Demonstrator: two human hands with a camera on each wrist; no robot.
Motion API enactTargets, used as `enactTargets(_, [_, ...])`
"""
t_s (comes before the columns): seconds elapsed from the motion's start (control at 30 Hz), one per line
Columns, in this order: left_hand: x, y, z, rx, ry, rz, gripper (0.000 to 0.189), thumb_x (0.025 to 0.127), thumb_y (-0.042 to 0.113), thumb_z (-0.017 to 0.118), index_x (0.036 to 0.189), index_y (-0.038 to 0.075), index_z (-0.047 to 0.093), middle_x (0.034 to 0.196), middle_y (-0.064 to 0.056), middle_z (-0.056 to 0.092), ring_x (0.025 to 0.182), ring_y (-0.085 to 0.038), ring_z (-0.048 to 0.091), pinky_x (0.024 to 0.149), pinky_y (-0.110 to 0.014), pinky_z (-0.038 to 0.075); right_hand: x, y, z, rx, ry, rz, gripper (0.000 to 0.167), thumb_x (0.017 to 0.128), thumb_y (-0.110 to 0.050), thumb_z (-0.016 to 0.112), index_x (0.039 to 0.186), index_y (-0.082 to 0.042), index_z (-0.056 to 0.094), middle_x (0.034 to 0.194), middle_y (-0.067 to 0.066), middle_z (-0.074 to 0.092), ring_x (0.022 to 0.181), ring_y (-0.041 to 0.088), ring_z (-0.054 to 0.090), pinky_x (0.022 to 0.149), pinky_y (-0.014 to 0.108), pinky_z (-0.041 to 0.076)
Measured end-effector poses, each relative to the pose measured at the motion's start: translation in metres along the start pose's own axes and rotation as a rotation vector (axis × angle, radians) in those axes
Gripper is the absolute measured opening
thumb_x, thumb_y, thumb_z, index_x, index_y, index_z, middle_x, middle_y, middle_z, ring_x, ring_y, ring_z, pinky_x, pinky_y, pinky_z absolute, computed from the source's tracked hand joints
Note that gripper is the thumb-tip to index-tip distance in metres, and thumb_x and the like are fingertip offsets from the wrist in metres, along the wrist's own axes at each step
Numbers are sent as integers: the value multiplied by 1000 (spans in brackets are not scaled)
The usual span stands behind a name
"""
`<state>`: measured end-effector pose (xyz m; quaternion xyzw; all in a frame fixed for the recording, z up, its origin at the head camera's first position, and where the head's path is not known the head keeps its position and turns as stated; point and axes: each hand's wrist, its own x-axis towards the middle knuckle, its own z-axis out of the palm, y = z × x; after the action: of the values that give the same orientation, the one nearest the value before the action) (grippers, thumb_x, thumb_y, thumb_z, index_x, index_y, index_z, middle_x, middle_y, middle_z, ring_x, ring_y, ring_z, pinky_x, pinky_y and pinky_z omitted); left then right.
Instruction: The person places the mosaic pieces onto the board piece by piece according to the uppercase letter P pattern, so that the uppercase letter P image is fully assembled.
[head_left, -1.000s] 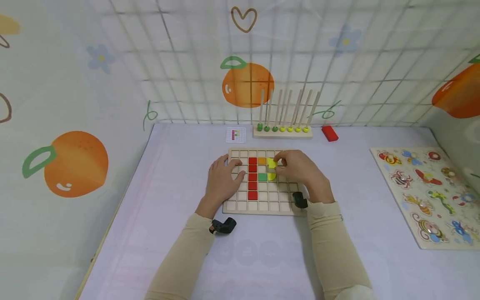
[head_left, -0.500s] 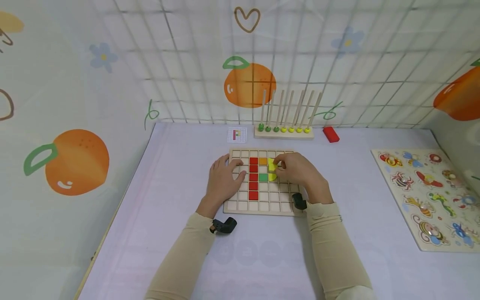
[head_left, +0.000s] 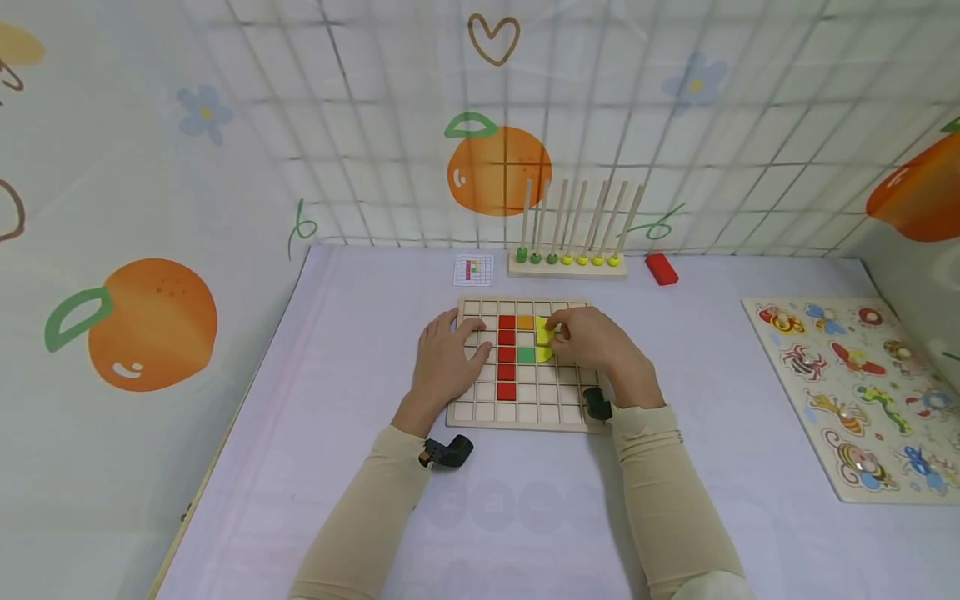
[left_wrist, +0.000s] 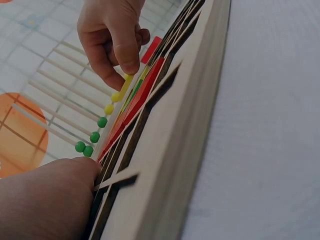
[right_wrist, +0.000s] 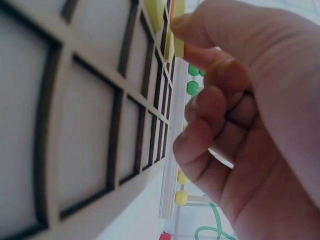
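Note:
A wooden grid board point(head_left: 547, 414) lies on the table, with a column of red square tiles point(head_left: 506, 355) set in it. Right of the column are an orange tile point(head_left: 525, 322) and a green tile point(head_left: 527, 355). My right hand point(head_left: 600, 337) pinches a yellow tile point(left_wrist: 126, 86) between thumb and forefinger, close over the grid. Another yellow tile point(head_left: 544, 355), with a rounded corner, lies beside the green one. My left hand point(head_left: 447, 358) rests on the board's left edge, thumb and fingers spread and relaxed.
Behind the board lie a small printed pattern card point(head_left: 473, 270) and a red block point(head_left: 662, 269). Between them stands a wooden peg rack point(head_left: 567, 267) with green and yellow beads. An insect puzzle board point(head_left: 855, 400) lies at the right. A patterned cloth wall point(head_left: 375, 125) rises behind.
My right hand has shifted very slightly left over the board, still pinching the yellow tile. My left hand keeps its place on the board's edge.

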<state>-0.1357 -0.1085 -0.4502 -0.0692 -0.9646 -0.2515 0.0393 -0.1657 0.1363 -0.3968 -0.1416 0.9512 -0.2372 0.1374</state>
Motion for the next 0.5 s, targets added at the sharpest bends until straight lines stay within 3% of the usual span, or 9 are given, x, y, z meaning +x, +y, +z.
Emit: enactTargets(0.5, [0, 0, -1, 2, 1, -1, 35, 99, 41, 60, 129, 25, 65, 157, -15, 41, 149, -34, 35, 124, -55, 26, 0, -1, 3, -42, 10, 19, 30, 94, -17, 64, 122, -9, 70, 73, 2, 50, 70, 19, 49, 64, 33, 38])
